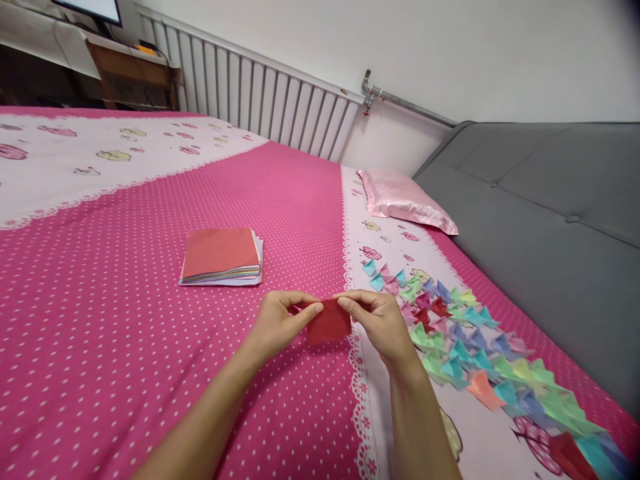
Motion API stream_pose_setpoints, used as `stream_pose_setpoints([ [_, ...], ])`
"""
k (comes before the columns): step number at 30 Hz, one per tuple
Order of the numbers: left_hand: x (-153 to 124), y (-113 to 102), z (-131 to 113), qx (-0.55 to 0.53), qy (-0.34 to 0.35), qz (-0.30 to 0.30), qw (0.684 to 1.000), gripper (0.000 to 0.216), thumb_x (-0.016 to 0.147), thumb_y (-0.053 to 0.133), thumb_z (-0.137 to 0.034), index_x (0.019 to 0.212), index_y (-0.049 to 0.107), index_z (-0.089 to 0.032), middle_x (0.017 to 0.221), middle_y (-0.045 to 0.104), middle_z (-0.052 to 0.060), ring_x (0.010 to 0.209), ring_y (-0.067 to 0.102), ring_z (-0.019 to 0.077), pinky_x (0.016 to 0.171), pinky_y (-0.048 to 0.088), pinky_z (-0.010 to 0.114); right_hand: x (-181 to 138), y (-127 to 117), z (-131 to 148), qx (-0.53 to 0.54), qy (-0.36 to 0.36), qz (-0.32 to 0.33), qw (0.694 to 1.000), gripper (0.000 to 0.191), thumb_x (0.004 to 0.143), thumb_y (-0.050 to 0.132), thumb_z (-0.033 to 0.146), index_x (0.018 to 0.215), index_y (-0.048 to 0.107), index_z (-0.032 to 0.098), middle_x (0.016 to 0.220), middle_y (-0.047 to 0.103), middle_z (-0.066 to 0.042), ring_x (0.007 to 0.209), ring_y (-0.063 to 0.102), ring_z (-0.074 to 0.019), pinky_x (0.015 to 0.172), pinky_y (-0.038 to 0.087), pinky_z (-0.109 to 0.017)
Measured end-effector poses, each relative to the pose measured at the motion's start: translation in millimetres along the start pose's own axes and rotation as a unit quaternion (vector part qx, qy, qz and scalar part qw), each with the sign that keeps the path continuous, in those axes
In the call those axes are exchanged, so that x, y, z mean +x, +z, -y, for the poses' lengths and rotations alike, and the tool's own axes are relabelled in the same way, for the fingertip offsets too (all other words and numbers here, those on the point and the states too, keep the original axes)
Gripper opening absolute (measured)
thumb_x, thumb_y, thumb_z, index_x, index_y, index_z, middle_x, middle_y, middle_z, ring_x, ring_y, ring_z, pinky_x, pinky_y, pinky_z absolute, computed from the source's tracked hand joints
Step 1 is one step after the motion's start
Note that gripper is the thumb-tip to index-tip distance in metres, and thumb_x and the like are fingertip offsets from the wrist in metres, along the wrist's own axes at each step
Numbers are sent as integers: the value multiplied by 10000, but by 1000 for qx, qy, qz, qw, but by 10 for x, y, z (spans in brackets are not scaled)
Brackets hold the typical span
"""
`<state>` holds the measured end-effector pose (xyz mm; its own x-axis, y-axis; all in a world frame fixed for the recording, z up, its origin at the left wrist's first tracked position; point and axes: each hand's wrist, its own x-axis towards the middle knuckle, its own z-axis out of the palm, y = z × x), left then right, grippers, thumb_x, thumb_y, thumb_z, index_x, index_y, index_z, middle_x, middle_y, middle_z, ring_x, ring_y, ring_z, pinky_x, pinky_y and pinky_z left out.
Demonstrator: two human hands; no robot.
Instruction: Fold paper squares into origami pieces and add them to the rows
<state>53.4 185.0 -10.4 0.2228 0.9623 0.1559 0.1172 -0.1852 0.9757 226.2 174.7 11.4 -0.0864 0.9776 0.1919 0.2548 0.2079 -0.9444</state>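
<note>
A small folded piece of red paper [329, 325] is held up between my two hands, over the pink dotted bedspread. My left hand [281, 321] pinches its upper left corner between thumb and fingers. At the upper right corner, my right hand [383, 325] grips it the same way. Beyond my left hand lies a square stack of coloured paper [220, 257] with a red sheet on top. Several rows of folded paper boats [463, 357] in green, blue, pink, red and orange spread to the right of my right hand.
The bed is covered by a pink and white bedspread [240, 193]. A pink satin pillow [407, 200] rests near the grey padded headboard [540, 200]. Against the wall stand a white radiator [260, 87] with a pipe, and a desk [133, 70] with a monitor.
</note>
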Motion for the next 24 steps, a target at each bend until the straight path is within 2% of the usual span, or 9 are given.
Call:
stream_pose_setpoints([
  [4,-17,38,56,-10,2,55,998,265,708,588,-365,677,709,-132,557,635,12,480,515,114,445,374,198,-9,27,7,-34,-4,22,999,175,748,616,312,849,722,216,789,709,-52,737,636,-190,679,486,-305],
  [7,-25,52,73,-33,-7,81,996,298,732,561,-384,649,709,-139,515,607,-5,454,495,107,429,357,198,-4,55,0,-37,-9,7,999,165,732,634,317,820,723,210,785,704,-48,732,631,-181,665,479,-286],
  [14,-10,39,45,-107,-57,50,991,312,750,567,-392,743,716,-118,642,679,47,547,573,136,539,429,232,4,65,-52,1,33,-8,999,216,712,646,357,788,722,170,737,701,-55,663,622,-174,604,482,-279],
  [18,-10,62,56,-120,-62,54,989,322,749,571,-403,715,715,-116,624,678,49,523,570,130,522,420,230,3,69,-54,19,47,-19,999,192,687,669,351,748,725,178,706,706,-46,635,626,-173,589,484,-278],
  [24,-1,37,27,-175,-96,3,980,327,717,610,-413,746,712,-103,646,691,75,570,609,162,563,452,258,23,75,-49,60,66,-19,996,194,671,680,330,781,715,174,753,712,-52,692,638,-187,668,496,-310],
])
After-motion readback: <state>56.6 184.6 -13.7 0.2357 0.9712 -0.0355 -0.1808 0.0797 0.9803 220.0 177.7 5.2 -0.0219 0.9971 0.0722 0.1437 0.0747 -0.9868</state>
